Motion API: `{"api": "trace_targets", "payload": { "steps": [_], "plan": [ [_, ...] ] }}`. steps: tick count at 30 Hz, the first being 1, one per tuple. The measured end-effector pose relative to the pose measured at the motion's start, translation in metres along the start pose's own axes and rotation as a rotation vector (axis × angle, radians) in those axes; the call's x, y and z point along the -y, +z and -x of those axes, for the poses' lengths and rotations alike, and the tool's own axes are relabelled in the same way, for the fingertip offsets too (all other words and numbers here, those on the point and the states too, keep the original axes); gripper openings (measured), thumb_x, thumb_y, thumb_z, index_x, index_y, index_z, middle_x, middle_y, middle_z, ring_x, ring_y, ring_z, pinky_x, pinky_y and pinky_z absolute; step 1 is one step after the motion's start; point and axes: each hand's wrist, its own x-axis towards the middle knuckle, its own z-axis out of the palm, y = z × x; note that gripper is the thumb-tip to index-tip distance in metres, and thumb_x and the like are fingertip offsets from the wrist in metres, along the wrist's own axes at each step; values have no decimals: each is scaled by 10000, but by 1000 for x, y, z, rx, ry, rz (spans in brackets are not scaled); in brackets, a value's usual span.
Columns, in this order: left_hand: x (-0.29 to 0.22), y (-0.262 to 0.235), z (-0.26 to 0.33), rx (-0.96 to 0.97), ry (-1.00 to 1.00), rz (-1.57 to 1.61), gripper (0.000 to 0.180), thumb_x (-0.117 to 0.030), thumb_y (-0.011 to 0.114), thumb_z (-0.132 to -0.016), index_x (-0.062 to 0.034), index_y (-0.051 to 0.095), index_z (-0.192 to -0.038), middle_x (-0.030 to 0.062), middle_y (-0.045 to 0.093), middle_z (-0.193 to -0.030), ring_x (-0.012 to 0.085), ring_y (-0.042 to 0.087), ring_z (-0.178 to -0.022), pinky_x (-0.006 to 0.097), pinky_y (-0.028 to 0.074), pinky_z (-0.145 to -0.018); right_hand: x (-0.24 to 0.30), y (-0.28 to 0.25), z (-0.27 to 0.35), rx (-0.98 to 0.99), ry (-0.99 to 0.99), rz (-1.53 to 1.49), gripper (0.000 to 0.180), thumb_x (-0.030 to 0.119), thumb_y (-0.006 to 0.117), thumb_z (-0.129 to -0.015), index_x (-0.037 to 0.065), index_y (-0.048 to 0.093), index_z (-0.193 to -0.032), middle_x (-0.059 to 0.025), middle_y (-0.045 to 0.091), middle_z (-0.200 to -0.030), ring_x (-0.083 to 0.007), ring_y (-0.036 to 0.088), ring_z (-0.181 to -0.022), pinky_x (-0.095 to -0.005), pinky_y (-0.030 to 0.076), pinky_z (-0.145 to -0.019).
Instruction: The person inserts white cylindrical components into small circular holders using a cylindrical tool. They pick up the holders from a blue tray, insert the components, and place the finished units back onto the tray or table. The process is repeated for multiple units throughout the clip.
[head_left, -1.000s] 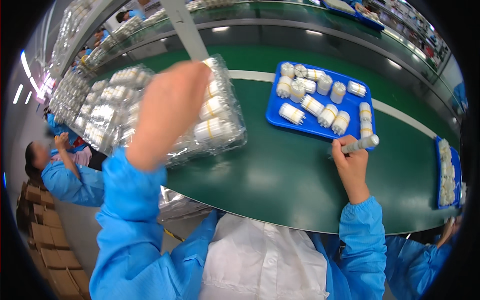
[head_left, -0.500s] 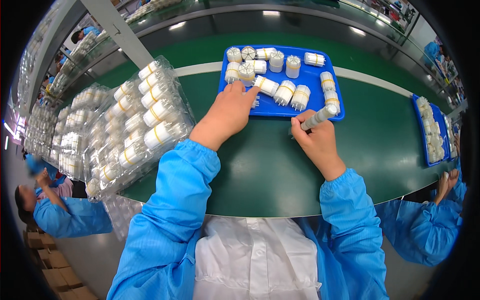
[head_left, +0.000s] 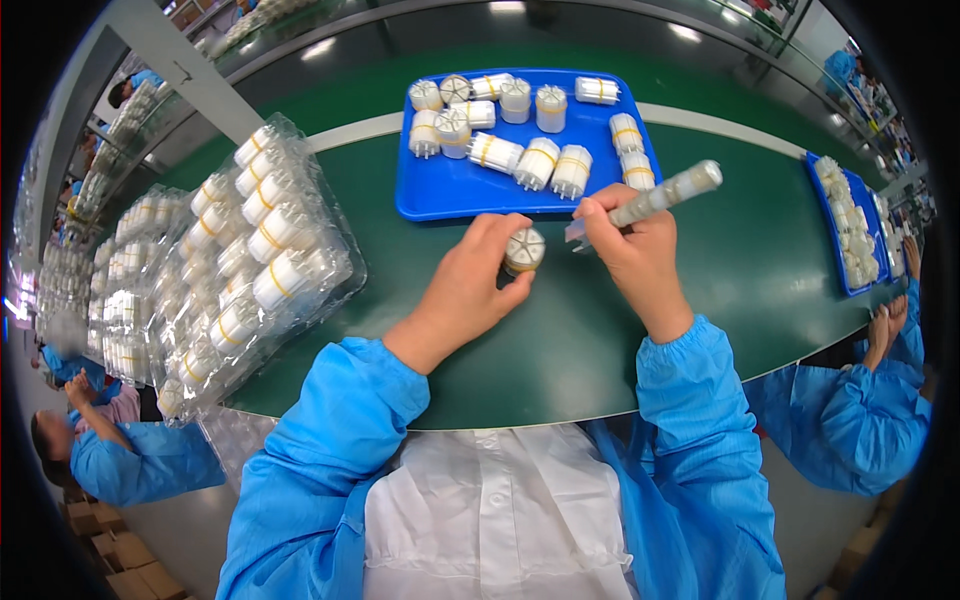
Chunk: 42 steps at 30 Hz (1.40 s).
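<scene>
while the left hand (head_left: 470,285) pinches a small white round part (head_left: 524,250) just above the green table (head_left: 780,250), the right hand (head_left: 630,245) is wrapped tight around a long pale tube (head_left: 665,195). both sit just below the blue tray (head_left: 440,195) of white parts.

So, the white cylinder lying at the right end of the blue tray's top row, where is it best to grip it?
Grip the lying cylinder across its round middle, coming from above. Its long sides are free, and the blue tray rim is near behind it.
</scene>
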Motion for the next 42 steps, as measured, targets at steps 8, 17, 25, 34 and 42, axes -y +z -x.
{"api": "trace_targets", "payload": {
  "steps": [8,17,25,34,42],
  "plan": [
    [-1,0,-2,106,39,100,587,-24,754,-805,-64,548,-1352,141,596,-1278,345,634,-1125,410,538,-936,-6,8,6,52,-36,87,136,128,728,-927,2,702,-885,-41,684,-714,-99,623,-634,-272,491,-581],
    [-2,-1,-4,162,57,114,621,0,680,-818,-60,511,-1413,170,577,-1327,370,604,-1195,423,518,-983,-2,7,3,99,10,212,158,159,728,-916,8,708,-877,-82,698,-724,-166,664,-648,-316,513,-593],
    [-8,-3,-5,63,119,-43,656,-55,775,-800,-52,520,-1404,159,594,-1271,335,625,-1120,413,529,-935,-5,11,5,102,-139,323,165,178,740,-903,21,696,-876,-114,690,-729,-242,676,-657,-344,524,-616],
    [-4,9,2,-31,13,130,711,-35,779,-786,-26,478,-1430,149,659,-1254,290,642,-1174,382,519,-1000,-5,5,2,75,-11,146,156,156,732,-924,16,691,-870,-39,680,-717,-112,625,-651,-289,489,-593],
    [-4,4,-2,40,3,132,743,-79,814,-784,-30,465,-1438,146,659,-1293,305,614,-1219,405,486,-1043,-3,8,3,102,-95,230,146,151,734,-915,13,699,-885,-67,697,-748,-150,649,-666,-304,500,-606]
  ]
}}
